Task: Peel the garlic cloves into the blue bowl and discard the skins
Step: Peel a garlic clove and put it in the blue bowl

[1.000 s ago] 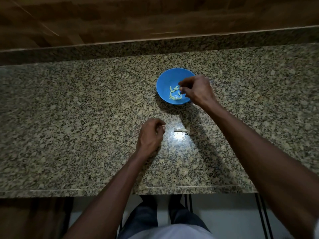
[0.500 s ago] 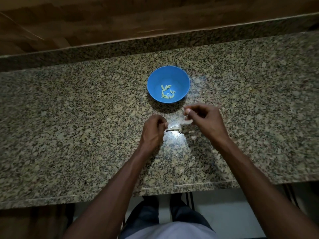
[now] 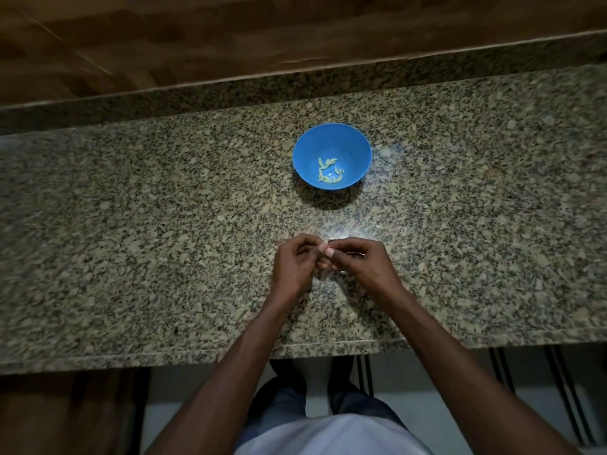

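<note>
A blue bowl (image 3: 348, 142) stands on the granite counter and holds several pale peeled garlic cloves (image 3: 329, 172). Nearer the front edge, my left hand (image 3: 294, 264) and my right hand (image 3: 361, 262) meet fingertip to fingertip over the counter. Both have curled fingers pinching something small between them, most likely a garlic clove; it is hidden by the fingers. A small pale bit, perhaps skin, shows just behind the fingertips by a bright glare on the stone.
The granite counter (image 3: 164, 241) runs left to right, with a raised stone backsplash (image 3: 230, 90) and wood panelling behind. Its front edge (image 3: 197, 356) is close to my body. My legs and the floor show below.
My right hand has come back from the bowl to the left hand, and both now pinch together. The view has tilted, so the bowl sits farther from the hands.
</note>
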`<state>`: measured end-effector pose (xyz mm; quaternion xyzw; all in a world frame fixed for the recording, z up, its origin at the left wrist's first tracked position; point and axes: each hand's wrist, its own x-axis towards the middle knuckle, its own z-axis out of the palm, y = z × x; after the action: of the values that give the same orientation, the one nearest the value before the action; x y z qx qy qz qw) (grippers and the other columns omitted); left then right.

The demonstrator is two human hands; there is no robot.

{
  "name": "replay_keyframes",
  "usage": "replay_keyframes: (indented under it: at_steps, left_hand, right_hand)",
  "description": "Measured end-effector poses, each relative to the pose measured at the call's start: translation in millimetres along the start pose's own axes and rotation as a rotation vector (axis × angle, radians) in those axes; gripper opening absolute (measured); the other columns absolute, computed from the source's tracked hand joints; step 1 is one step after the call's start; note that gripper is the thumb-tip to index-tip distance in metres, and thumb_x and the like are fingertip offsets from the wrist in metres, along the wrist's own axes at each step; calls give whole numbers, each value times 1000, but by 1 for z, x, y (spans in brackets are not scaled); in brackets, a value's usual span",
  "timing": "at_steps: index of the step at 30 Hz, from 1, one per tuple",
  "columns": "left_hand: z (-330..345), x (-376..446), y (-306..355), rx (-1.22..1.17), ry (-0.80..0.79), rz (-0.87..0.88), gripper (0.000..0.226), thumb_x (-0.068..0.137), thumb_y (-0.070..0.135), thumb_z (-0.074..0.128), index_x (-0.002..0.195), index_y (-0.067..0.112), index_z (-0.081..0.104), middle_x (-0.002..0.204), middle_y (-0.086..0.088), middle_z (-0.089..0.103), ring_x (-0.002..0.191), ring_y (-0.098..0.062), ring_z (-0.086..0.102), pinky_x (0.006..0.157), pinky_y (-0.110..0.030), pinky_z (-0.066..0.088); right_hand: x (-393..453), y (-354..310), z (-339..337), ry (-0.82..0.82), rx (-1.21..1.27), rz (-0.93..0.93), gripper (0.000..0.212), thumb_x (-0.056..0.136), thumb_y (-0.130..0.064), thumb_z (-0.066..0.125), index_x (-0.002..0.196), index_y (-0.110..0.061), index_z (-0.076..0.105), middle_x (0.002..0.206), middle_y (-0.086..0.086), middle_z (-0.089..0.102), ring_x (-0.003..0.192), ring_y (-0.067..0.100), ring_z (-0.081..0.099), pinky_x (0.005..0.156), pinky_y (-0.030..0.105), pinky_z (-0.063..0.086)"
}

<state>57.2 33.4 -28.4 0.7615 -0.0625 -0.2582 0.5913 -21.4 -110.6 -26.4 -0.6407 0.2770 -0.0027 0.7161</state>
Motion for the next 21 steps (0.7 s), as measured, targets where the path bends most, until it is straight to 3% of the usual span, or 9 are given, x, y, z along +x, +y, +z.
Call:
replay_keyframes:
  at_steps: [6, 10, 15, 18, 21]
  left_hand:
    - [4, -7, 1, -19, -51, -41, 8, 96, -4, 67, 103, -5, 67, 90, -24, 74, 77, -27, 75, 79, -45, 65]
    - [5, -8, -2, -50, -71, -80, 16, 95, -1, 70, 109, 0, 63, 91, -18, 76, 84, -29, 77, 84, -49, 64]
    - [0, -10, 0, 7, -111, -48, 27, 95, 7, 73, 115, 7, 55, 90, -13, 78, 82, -29, 77, 80, -44, 64]
    - [-5, -12, 2, -8, -148, -75, 32, 93, 10, 76, 117, 7, 55, 91, -13, 79, 82, -30, 77, 78, -41, 64]
    - [-7, -12, -1, -53, -141, -131, 28, 95, 7, 73, 117, 6, 56, 93, -14, 78, 85, -29, 76, 80, -44, 64]
  right_hand:
    - [-7, 4, -10, 33, -34, 0, 14, 91, -16, 81, 101, -6, 80, 90, 7, 80, 84, 24, 78, 72, 32, 63]
    - [-9, 5, -13, -2, -102, -24, 14, 92, -17, 79, 105, -11, 79, 93, 6, 79, 86, 23, 77, 74, 33, 64]
    - [-6, 7, -18, -37, -325, -91, 9, 93, -27, 79, 98, -20, 80, 89, -4, 79, 85, 14, 76, 73, 34, 62]
    - [-6, 3, -20, -97, -437, -142, 17, 93, -35, 79, 98, -20, 75, 87, -4, 77, 78, 12, 74, 59, 23, 56]
    - [-5, 2, -22, -118, -539, -199, 8, 96, -28, 75, 96, -21, 72, 84, -6, 75, 72, 7, 72, 60, 19, 54]
